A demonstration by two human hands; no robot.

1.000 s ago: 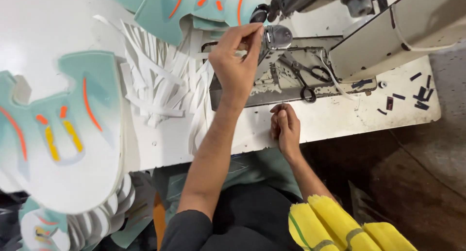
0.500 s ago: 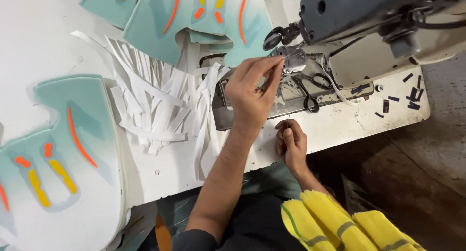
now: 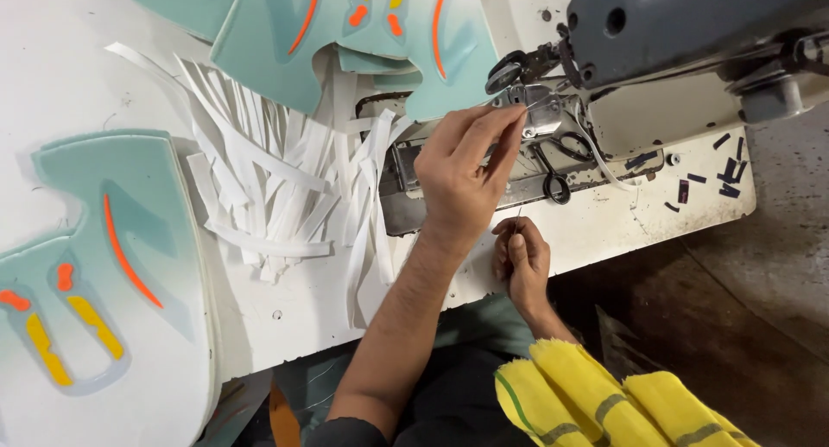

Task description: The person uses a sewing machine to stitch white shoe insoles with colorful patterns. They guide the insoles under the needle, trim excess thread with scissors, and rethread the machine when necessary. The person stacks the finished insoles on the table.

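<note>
Sewing machine (image 3: 691, 32), grey head, sits just above and to the right of the left hand; vs 1 s ago it fills much more of the view, so the head cam has tipted toward it, i.e. attention is now on the needle area. White table (image 3: 78, 76) runs under everything. Teal foam pieces w/ orange and yellow marks: one stack (image 3: 363, 32) up-left of the left hand, another (image 3: 112, 266) well to its left. Pile of white strips (image 3: 285, 188) lies just left of the left wrist, same heap as before.

Left hand (image 3: 462, 175): reached up to the presser-foot area (image 3: 540, 114), fingers pinched nearly closed at the tips, seemingly on a fine thread, too thin to be sure. Half a sec ago it was at about the same spot on the machine, so it's staying on that fiddly point, not moving on.

Right hand (image 3: 522, 261): below the left hand at the table edge, curled loosely, pinching a thin thread end (image 3: 518, 222) that rises toward the machine. Small black scissors (image 3: 557, 166) lie just right of the left hand, untouched. Yellow cloth (image 3: 604, 399) below the right hand.
</note>
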